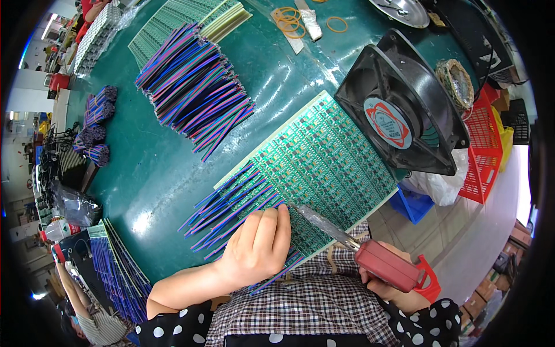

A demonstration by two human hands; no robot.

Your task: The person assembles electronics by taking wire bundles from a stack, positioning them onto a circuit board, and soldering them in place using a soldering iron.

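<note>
A large green circuit board panel (pixel 332 153), lined with rows of small parts, lies slanted on the table in front of me. Several blue, pink and black wires (pixel 234 199) stick out from its left edge. My left hand (pixel 257 243) rests over the panel's near left part, its fingers pinched on a thin wire at the board; the wire is mostly hidden behind them. In my right hand (pixel 381 284) is a red-bodied soldering gun (pixel 386 265). Its long metal tip reaches the panel, close to my left fingertips. The handle is partly hidden.
A black fan (pixel 399 104) stands beside the panel's right edge. Beyond lie a heap of loose wires (pixel 196 95), stacked green panels (pixel 173 29) and rubber bands (pixel 289 22). Wired boards (pixel 115 272) hang at lower left. A red basket (pixel 483 153) stands right; another person's arm (pixel 72 289) shows lower left.
</note>
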